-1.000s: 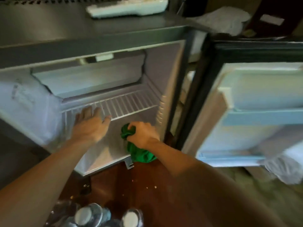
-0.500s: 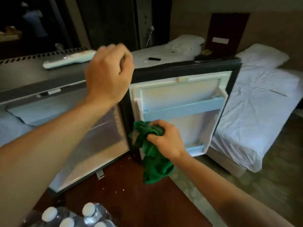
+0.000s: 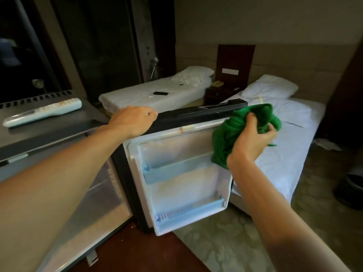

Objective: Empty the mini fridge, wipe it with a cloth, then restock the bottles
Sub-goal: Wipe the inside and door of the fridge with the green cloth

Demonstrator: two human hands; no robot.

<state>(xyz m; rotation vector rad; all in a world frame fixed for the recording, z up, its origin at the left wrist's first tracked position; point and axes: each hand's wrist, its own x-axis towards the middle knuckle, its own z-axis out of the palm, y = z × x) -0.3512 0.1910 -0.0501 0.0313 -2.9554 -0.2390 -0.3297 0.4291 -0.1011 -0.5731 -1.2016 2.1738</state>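
The mini fridge stands open at lower left, its interior mostly hidden behind my left forearm. Its door swings out to the right, white inside with two pale blue shelf rails and nothing on them. My left hand grips the black top edge of the door near the hinge side. My right hand holds a bunched green cloth up at the door's upper right corner, against the inner lining. No bottles are in view.
A white remote lies on the grey counter above the fridge. Two white beds stand behind the door, with a dark nightstand between them. A dark bin sits at far right on patterned carpet.
My view rose from the fridge interior to the door. My left hand left the wire shelf and took the door's top edge. My right hand carried the cloth up to the door's upper corner.
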